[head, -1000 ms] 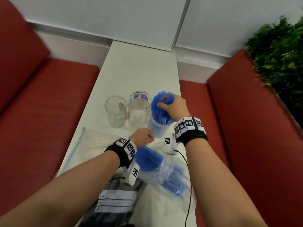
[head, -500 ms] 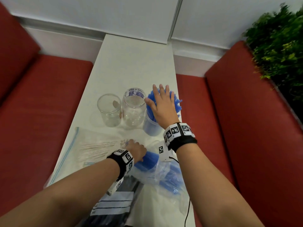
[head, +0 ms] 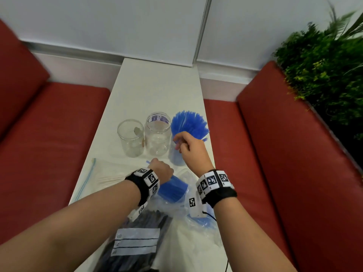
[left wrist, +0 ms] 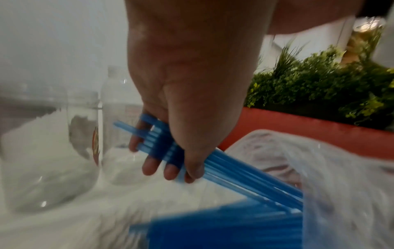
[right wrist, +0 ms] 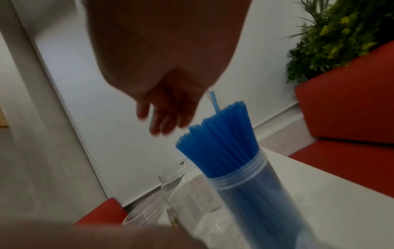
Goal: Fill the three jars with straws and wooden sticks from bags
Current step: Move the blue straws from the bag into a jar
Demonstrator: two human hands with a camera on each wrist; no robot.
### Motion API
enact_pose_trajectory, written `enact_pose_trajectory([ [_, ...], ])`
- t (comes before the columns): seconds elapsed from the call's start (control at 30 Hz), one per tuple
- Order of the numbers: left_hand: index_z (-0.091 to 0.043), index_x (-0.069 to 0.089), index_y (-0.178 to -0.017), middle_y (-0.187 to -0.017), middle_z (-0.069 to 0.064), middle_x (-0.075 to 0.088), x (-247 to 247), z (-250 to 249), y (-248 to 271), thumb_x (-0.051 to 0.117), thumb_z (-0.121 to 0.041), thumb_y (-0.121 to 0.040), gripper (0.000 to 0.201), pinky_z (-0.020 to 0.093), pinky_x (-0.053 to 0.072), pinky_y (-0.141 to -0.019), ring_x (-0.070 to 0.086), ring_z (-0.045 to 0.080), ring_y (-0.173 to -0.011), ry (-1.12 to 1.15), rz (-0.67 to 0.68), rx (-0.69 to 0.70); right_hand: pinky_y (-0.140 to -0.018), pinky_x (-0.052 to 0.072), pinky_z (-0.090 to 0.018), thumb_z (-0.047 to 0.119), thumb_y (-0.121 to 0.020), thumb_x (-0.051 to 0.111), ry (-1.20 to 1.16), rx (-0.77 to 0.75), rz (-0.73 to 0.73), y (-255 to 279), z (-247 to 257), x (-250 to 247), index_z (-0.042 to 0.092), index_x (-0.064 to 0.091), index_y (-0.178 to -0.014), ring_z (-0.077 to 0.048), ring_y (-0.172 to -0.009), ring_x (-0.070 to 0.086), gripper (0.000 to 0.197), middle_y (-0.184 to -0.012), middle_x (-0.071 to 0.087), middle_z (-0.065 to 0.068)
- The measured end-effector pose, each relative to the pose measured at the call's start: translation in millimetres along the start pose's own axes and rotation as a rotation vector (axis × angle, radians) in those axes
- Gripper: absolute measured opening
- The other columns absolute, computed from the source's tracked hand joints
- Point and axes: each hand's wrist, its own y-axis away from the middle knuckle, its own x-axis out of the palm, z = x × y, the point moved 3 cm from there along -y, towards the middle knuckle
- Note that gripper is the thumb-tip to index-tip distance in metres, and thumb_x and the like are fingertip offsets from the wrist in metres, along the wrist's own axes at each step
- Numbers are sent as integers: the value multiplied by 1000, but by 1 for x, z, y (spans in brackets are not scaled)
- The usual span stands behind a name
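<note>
Three jars stand in a row mid-table. The left jar (head: 130,138) and middle jar (head: 157,134) are empty. The right jar (head: 176,158) is packed with blue straws (head: 189,124) that fan out above its rim. My right hand (head: 179,144) hovers just in front of them with its fingers (right wrist: 162,121) hanging loose. One straw (right wrist: 213,101) stands higher, beside the hand's edge. My left hand (head: 162,169) grips a small bunch of blue straws (left wrist: 234,171), drawn partly out of the clear straw bag (head: 172,189).
A zip bag of wooden sticks (head: 106,177) lies left of my left wrist. A bag of black straws (head: 137,242) with a white label lies nearest me. Red benches (head: 49,134) flank the narrow white table (head: 157,91), and a green plant (head: 324,65) is at the right.
My right hand has lifted off the straw tops, where it lay flat, and drawn back with loose fingers. My left hand has moved forward, pulling a bunch of straws from the bag.
</note>
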Motion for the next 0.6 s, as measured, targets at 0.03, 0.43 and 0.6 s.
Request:
enact_pose_trajectory([
  [0.03, -15, 51, -131, -130, 2, 59, -8, 4, 5, 39, -17, -104, 30, 40, 36, -102, 56, 24, -120, -22, 7, 13, -86, 54, -30, -2, -93, 42, 16, 103, 88, 6, -7, 6, 17, 65, -117, -12, -91, 65, 39, -95, 70, 1],
  [0.43, -12, 69, -103, -87, -4, 61, -131, 41, 96, 56, -18, -94, 16, 32, 47, -70, 62, 19, -85, -180, -173, -42, -69, 47, -30, 17, -94, 65, -229, 265, 66, 39, 15, 51, 22, 57, -74, -6, -57, 56, 22, -61, 62, 1],
  [0.6, -21, 63, -71, -63, -6, 58, -190, 86, 149, 31, -72, -91, 63, 30, 41, -56, 57, 15, -60, 194, -777, -24, -59, 37, -37, 29, -97, 67, -414, 202, -31, 35, 50, 37, 12, 47, -75, -21, -60, 38, 34, -65, 39, -10],
])
